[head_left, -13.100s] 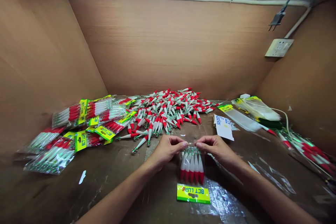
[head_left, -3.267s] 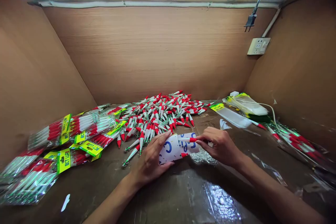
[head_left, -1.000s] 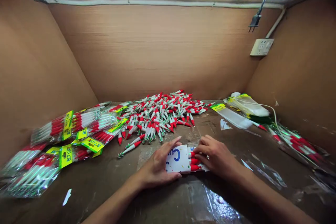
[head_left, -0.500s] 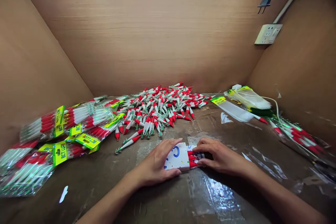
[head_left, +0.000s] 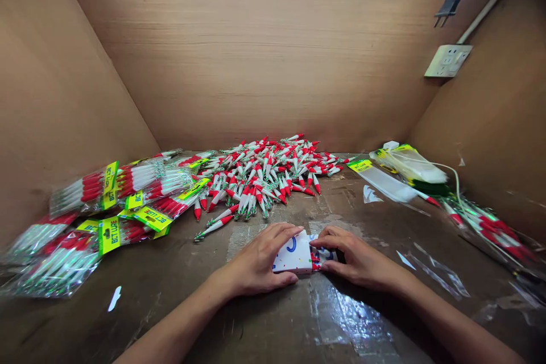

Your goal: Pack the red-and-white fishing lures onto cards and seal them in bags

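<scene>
My left hand (head_left: 258, 264) grips a small white card sleeve (head_left: 294, 256) with blue marks, pressed on the brown tabletop (head_left: 179, 290). Red-tipped white lures (head_left: 315, 259) stick out of the sleeve's right end. My right hand (head_left: 354, 259) is closed around those lure ends, fingers pinching them against the sleeve. Behind both hands lies a big pile of loose red-and-white lures (head_left: 264, 176).
Packed bags of lures with yellow-green labels (head_left: 108, 207) are stacked at the left. Empty clear bags (head_left: 388, 179) and more lures (head_left: 490, 224) lie at the right by a white cable. Cardboard walls enclose three sides; a wall socket (head_left: 447, 61) is at upper right.
The lures have slid further into the card sleeve, so less red shows. Both hands have stayed close together on the tabletop; the camera has tilted down, hiding the lamp.
</scene>
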A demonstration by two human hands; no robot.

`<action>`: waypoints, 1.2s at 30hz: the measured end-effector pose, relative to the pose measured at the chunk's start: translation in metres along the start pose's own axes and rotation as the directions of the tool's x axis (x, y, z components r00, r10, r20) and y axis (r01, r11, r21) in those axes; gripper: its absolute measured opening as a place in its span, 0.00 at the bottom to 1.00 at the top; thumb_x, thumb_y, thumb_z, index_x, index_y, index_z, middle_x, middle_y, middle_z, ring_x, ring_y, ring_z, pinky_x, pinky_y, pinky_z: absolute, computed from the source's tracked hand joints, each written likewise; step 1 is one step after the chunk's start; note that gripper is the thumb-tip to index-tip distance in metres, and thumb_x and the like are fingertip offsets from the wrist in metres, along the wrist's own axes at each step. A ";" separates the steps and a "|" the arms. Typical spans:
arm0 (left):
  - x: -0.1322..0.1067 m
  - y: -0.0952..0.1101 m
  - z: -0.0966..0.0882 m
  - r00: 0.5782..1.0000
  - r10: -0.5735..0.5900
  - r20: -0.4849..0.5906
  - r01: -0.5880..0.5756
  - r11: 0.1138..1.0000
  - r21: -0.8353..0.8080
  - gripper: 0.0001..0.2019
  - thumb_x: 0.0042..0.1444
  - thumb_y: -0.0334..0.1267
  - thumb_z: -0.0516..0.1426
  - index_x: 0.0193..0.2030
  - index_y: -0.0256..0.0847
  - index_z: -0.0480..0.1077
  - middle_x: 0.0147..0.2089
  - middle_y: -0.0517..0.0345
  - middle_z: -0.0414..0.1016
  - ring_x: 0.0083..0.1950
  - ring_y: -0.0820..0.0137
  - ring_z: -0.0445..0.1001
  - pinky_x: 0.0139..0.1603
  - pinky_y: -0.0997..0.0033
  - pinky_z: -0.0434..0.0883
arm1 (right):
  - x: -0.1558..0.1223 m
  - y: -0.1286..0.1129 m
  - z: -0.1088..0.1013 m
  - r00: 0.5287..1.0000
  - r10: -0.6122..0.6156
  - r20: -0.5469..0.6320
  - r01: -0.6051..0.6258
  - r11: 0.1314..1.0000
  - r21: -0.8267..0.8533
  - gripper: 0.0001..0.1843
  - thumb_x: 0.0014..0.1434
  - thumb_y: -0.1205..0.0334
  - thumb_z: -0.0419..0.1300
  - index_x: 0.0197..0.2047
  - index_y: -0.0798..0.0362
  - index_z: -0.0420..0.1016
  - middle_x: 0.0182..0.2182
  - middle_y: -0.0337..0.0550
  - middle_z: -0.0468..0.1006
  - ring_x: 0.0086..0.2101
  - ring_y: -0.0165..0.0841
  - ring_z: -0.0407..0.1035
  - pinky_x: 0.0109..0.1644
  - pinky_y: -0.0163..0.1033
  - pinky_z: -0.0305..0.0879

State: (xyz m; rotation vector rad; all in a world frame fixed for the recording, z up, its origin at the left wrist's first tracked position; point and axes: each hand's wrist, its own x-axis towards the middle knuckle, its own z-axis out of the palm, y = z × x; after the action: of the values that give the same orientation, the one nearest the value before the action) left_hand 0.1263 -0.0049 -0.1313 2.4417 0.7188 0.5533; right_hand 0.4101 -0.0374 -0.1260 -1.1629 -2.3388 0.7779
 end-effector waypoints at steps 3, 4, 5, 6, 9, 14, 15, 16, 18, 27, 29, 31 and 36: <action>0.000 0.002 -0.002 1.000 0.006 -0.004 -0.006 1.000 -0.016 0.43 0.52 0.41 0.68 0.72 0.51 0.54 0.68 0.49 0.62 0.67 0.52 0.62 0.68 0.50 0.62 | 0.002 0.002 0.003 1.000 0.011 -0.028 -0.011 1.000 -0.010 0.16 0.64 0.60 0.63 0.55 0.46 0.77 0.46 0.46 0.76 0.46 0.38 0.70 0.51 0.42 0.66; 0.000 0.002 -0.002 1.000 0.009 -0.005 -0.009 1.000 -0.023 0.43 0.52 0.40 0.68 0.72 0.51 0.53 0.68 0.49 0.63 0.67 0.53 0.63 0.67 0.50 0.63 | 0.003 0.001 0.004 0.999 0.016 -0.040 -0.017 1.000 -0.016 0.15 0.65 0.60 0.62 0.55 0.47 0.78 0.45 0.46 0.76 0.46 0.38 0.70 0.51 0.42 0.66; -0.001 0.001 -0.002 1.000 0.013 -0.004 -0.013 0.999 -0.029 0.44 0.52 0.40 0.68 0.72 0.51 0.53 0.67 0.49 0.64 0.66 0.53 0.64 0.67 0.50 0.63 | 0.004 0.000 0.005 0.998 0.021 -0.053 -0.022 1.000 -0.023 0.15 0.65 0.60 0.62 0.55 0.47 0.78 0.45 0.46 0.76 0.45 0.38 0.70 0.50 0.42 0.66; -0.001 0.001 -0.002 1.000 0.019 -0.004 -0.019 0.999 -0.032 0.45 0.51 0.40 0.68 0.73 0.51 0.52 0.67 0.49 0.64 0.66 0.53 0.64 0.67 0.51 0.63 | 0.005 -0.002 0.007 0.998 0.022 -0.067 -0.024 0.999 -0.029 0.15 0.65 0.59 0.61 0.55 0.48 0.78 0.45 0.47 0.76 0.45 0.39 0.70 0.50 0.42 0.66; -0.002 0.000 -0.002 0.999 0.040 -0.007 -0.041 0.999 -0.032 0.46 0.51 0.41 0.69 0.73 0.50 0.52 0.67 0.48 0.64 0.67 0.53 0.64 0.68 0.52 0.62 | 0.010 -0.006 0.011 0.997 0.001 -0.083 -0.005 0.999 -0.046 0.15 0.65 0.59 0.61 0.54 0.48 0.78 0.45 0.47 0.76 0.46 0.39 0.69 0.51 0.43 0.65; -0.001 0.000 -0.002 0.999 0.041 0.003 -0.041 0.998 -0.039 0.46 0.51 0.42 0.69 0.73 0.50 0.51 0.68 0.48 0.63 0.67 0.55 0.64 0.68 0.53 0.62 | 0.022 -0.002 0.018 0.996 -0.029 -0.088 0.023 0.997 -0.070 0.12 0.70 0.61 0.55 0.44 0.48 0.81 0.38 0.44 0.75 0.42 0.37 0.68 0.48 0.41 0.64; -0.001 0.000 -0.002 0.999 0.039 0.006 -0.039 0.998 -0.040 0.46 0.51 0.42 0.69 0.73 0.50 0.51 0.69 0.48 0.63 0.67 0.55 0.64 0.68 0.53 0.62 | 0.024 0.000 0.019 0.996 -0.028 -0.090 0.021 0.997 -0.074 0.13 0.70 0.60 0.55 0.42 0.49 0.82 0.37 0.43 0.74 0.41 0.36 0.68 0.46 0.40 0.64; -0.001 -0.001 -0.001 0.999 0.038 0.010 -0.037 0.999 -0.038 0.46 0.51 0.42 0.69 0.74 0.51 0.51 0.69 0.48 0.63 0.67 0.54 0.64 0.68 0.52 0.62 | 0.026 0.002 0.019 0.996 -0.027 -0.087 0.020 0.997 -0.075 0.13 0.70 0.60 0.56 0.40 0.49 0.82 0.36 0.43 0.74 0.40 0.36 0.68 0.46 0.39 0.64; -0.001 -0.004 0.000 0.999 0.034 0.011 -0.034 0.999 -0.028 0.47 0.51 0.42 0.69 0.74 0.51 0.50 0.70 0.48 0.62 0.67 0.53 0.64 0.68 0.50 0.62 | 0.028 0.005 0.020 0.997 -0.031 -0.071 0.026 0.997 -0.067 0.13 0.70 0.59 0.56 0.39 0.50 0.82 0.36 0.43 0.74 0.40 0.35 0.68 0.45 0.39 0.64; 0.000 -0.002 -0.001 1.000 0.015 0.007 -0.015 1.000 -0.021 0.45 0.51 0.42 0.68 0.73 0.51 0.51 0.69 0.48 0.63 0.66 0.52 0.65 0.67 0.50 0.63 | 0.018 -0.004 0.005 1.000 -0.014 -0.022 0.013 0.999 -0.035 0.11 0.69 0.60 0.57 0.49 0.48 0.81 0.38 0.44 0.75 0.41 0.36 0.69 0.47 0.39 0.64; 0.001 0.002 -0.002 1.000 0.018 0.011 -0.018 1.000 -0.025 0.44 0.52 0.41 0.67 0.73 0.51 0.53 0.67 0.48 0.64 0.65 0.53 0.66 0.65 0.50 0.64 | 0.013 -0.005 0.001 1.000 0.010 -0.014 -0.010 1.000 -0.010 0.13 0.69 0.60 0.57 0.53 0.48 0.79 0.41 0.45 0.75 0.42 0.37 0.70 0.48 0.40 0.65; 0.002 0.004 -0.003 1.000 0.029 0.010 -0.029 0.999 -0.026 0.43 0.52 0.41 0.67 0.72 0.52 0.53 0.66 0.49 0.65 0.64 0.53 0.66 0.65 0.50 0.65 | 0.009 -0.006 0.001 1.000 0.016 -0.025 -0.016 1.000 -0.005 0.15 0.69 0.59 0.57 0.56 0.47 0.77 0.44 0.46 0.75 0.44 0.38 0.70 0.50 0.42 0.66; 0.000 0.002 0.000 0.999 0.038 0.005 -0.038 0.999 -0.014 0.46 0.51 0.43 0.68 0.73 0.50 0.51 0.66 0.47 0.65 0.65 0.52 0.65 0.66 0.50 0.64 | 0.009 -0.004 0.009 0.999 -0.053 -0.007 0.053 0.998 -0.034 0.11 0.69 0.60 0.56 0.46 0.47 0.81 0.44 0.46 0.75 0.46 0.38 0.69 0.52 0.43 0.66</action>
State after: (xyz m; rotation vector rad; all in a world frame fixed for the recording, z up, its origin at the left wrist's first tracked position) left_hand 0.1269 -0.0066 -0.1306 2.4475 0.6661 0.5641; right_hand 0.3971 -0.0348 -0.1293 -1.1108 -2.3744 0.7168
